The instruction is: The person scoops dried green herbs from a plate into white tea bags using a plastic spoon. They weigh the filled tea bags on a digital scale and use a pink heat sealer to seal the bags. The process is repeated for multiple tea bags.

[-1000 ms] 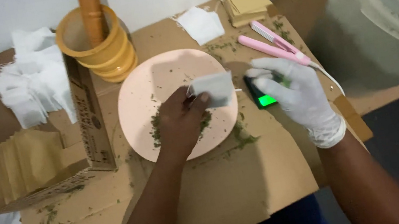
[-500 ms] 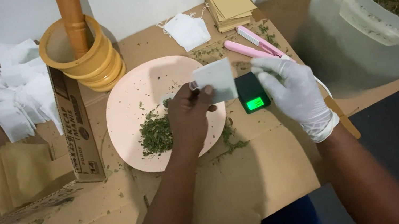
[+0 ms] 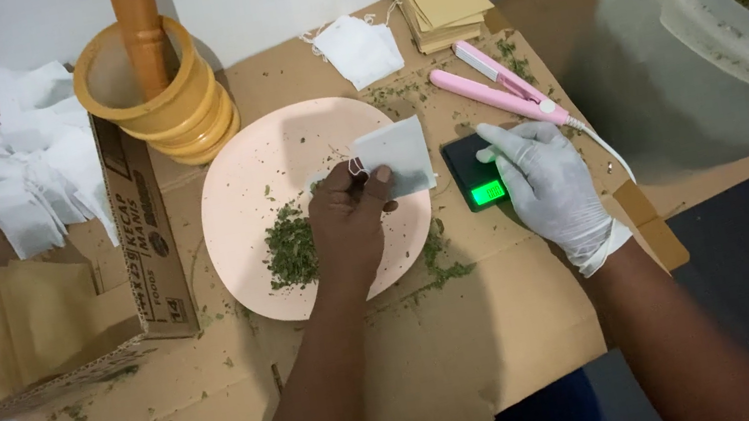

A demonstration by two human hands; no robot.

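Seen from above, centre of frame: bare left hand (image 3: 351, 219) over a pink plate (image 3: 237, 178), fingers pinched on a small white paper bag (image 3: 396, 156). Beneath the hand, a heap of dried green herb (image 3: 290, 250). Just right of the plate, gloved right hand (image 3: 548, 186), fingers loosely spread, fingertips resting on a small black scale (image 3: 471, 169) with a lit green screen.

The plastic tub (image 3: 720, 31) is cut off by the right edge; wooden pestle (image 3: 139, 32) by the top.

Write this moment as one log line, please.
left hand: holds small white paper sachet above round pink plate | gloved right hand: touching black pocket scale
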